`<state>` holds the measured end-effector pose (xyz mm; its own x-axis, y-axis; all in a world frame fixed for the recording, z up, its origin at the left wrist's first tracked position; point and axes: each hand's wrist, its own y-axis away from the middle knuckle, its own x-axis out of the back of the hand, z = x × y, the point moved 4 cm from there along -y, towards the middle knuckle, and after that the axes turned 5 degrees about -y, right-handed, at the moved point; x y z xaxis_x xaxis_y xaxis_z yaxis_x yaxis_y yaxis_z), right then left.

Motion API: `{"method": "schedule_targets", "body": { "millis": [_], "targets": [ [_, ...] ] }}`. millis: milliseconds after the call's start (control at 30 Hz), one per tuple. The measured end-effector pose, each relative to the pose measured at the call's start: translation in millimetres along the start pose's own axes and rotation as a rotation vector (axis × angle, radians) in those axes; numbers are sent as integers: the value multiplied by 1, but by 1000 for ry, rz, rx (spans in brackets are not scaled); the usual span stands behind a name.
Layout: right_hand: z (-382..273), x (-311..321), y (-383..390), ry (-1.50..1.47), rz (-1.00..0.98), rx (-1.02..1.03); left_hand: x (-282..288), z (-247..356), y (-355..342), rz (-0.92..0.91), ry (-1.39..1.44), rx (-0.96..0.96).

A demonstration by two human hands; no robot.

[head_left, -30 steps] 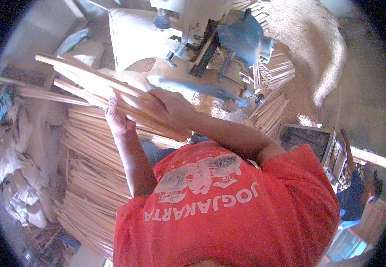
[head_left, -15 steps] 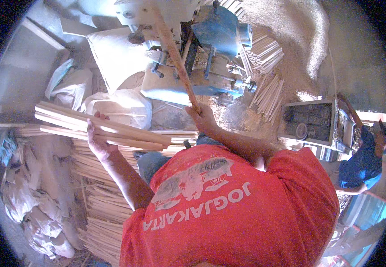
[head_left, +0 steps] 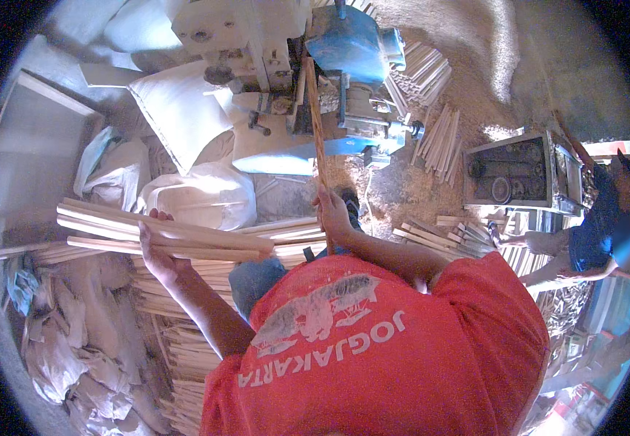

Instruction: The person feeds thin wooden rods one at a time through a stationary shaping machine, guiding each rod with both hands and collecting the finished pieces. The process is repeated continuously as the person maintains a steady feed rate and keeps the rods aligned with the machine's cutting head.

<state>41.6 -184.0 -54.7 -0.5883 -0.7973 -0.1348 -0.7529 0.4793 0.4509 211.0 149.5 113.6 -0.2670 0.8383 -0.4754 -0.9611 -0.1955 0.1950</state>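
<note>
Several pale wood strips (head_left: 220, 236) lie in a bundle across my left hand (head_left: 161, 251), its fingers wrapped round them. My right hand (head_left: 335, 218) grips the near end of a single long wood strip (head_left: 316, 116). That strip points away from me, and its far end lies in the gap of a blue and grey woodworking machine (head_left: 275, 149). The machine's inner parts hide where the strip ends. Both hands are in front of my red shirt, the left one farther from the machine.
Stacked wood strips (head_left: 184, 341) lie at the left below my arm. White sacks (head_left: 184, 116) stand left of the machine. More strips (head_left: 438, 145) rest on the sawdust-covered floor. At the right are an open-topped box with a motor (head_left: 507, 171) and another person (head_left: 595, 232).
My right hand has come slightly nearer and lower. The single strip has swung from a slant toward upright, its far end now in the machine's gap. The left bundle stays nearly in place.
</note>
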Motion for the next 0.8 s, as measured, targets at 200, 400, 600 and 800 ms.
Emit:
{"method": "schedule_targets", "body": {
  "millis": [200, 400, 600, 800],
  "targets": [
    [8, -13, 8, -118, 37, -135, 7, -4, -8, -16, 3, 70],
    [20, -23, 13, -193, 15, -159, 14, -2, -15, -26, 4, 64],
    [22, -27, 9, -175, 23, -202, 23, -1, -21, -24, -15, 49],
    [19, -31, 6, -158, -6, -207, 26, -2, -24, 3, 55, 82]
  ]
}}
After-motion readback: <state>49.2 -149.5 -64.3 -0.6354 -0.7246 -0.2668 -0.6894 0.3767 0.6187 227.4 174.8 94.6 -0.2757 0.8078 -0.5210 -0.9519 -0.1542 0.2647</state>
